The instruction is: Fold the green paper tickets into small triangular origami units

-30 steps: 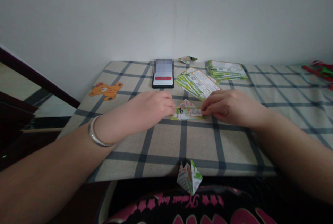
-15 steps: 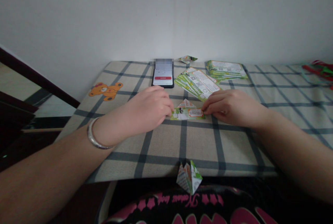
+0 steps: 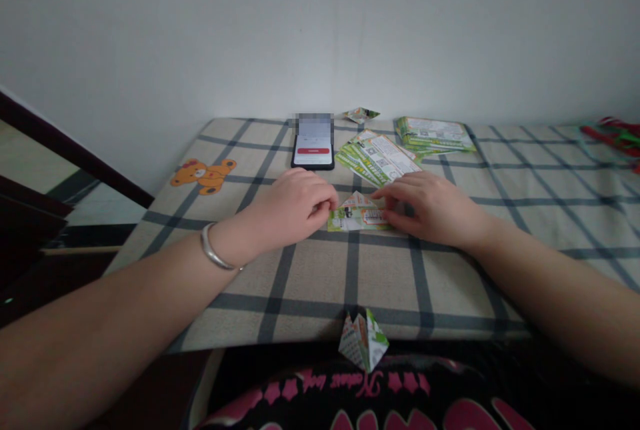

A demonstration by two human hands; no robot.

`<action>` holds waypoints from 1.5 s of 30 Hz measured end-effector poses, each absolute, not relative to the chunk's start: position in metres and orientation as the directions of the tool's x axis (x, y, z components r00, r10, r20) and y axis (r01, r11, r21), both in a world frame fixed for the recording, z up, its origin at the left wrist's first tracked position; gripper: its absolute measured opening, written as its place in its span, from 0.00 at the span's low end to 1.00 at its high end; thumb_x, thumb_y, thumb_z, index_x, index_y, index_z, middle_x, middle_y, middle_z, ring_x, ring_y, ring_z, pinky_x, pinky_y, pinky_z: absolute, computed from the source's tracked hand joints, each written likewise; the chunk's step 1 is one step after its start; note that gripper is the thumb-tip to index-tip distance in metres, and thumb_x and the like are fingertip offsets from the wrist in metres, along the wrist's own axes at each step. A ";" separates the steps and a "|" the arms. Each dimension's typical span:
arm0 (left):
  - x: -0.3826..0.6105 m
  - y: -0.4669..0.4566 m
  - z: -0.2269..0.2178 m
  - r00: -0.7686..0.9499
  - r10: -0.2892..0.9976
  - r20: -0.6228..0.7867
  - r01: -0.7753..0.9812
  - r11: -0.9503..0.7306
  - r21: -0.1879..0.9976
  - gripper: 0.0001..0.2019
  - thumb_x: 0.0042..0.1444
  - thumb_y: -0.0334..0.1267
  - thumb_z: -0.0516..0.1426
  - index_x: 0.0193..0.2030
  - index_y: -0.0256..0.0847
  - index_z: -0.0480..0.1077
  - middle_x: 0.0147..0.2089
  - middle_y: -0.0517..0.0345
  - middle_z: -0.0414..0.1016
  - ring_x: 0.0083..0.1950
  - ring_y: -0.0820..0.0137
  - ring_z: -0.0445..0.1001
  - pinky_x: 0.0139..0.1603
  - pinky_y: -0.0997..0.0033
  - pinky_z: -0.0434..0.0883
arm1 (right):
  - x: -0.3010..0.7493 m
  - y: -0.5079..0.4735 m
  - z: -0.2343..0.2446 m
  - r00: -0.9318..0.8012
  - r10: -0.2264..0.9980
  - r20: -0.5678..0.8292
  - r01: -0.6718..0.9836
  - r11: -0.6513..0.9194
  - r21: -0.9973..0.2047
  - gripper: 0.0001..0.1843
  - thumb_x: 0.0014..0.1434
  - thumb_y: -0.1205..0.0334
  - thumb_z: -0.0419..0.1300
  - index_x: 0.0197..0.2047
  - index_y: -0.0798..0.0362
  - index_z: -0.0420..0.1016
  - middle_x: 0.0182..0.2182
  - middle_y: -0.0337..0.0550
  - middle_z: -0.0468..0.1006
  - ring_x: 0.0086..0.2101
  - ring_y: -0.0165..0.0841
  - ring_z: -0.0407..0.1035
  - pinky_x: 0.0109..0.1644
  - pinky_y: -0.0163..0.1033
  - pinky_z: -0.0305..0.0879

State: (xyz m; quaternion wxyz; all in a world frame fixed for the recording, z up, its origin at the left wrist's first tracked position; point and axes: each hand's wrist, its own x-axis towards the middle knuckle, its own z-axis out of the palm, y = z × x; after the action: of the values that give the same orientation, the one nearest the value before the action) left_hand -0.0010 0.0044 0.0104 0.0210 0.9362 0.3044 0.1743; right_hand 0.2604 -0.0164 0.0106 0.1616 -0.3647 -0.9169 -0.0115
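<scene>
A green and white printed flyer (image 3: 353, 220), folded with a pointed flap at its back edge, lies flat on the checked tablecloth. At its left end my left hand (image 3: 300, 207) has bent fingers, thumb and index finger closed on the paper. My right hand (image 3: 425, 207) grips the right end, its index fingertip by the flap and its thumb at the front; the other fingers are partly hidden. Close to me, a pointed folded paper piece (image 3: 363, 341) is at the table's front edge.
Behind my hands lie a phone (image 3: 313, 155) with a lit screen, fanned flyers (image 3: 383, 157) and a flyer stack (image 3: 435, 133). Another folded paper piece (image 3: 361, 115) sits by the wall. A bear sticker (image 3: 204, 177) is at left, red and green items (image 3: 617, 137) at far right.
My right hand has moved left over the flyer's right end, and its thumb and index finger have spread. My left hand has shifted slightly right. The flyer stays in place.
</scene>
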 end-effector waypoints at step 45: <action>0.004 0.003 0.000 0.726 0.577 0.374 0.476 -0.814 0.334 0.23 0.50 0.38 0.64 0.52 0.40 0.63 0.56 0.48 0.68 0.62 0.59 0.64 0.61 0.52 0.65 | 0.249 -0.010 0.004 -0.720 0.617 0.318 0.565 0.787 -0.247 0.13 0.57 0.54 0.62 0.41 0.52 0.74 0.44 0.47 0.79 0.44 0.39 0.71 0.51 0.46 0.65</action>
State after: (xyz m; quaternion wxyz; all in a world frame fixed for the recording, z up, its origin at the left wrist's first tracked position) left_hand 0.0037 0.0027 0.0002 0.1078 0.9227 0.2853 0.2359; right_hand 0.2490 -0.0100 0.0038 0.1945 -0.3193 -0.9251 0.0663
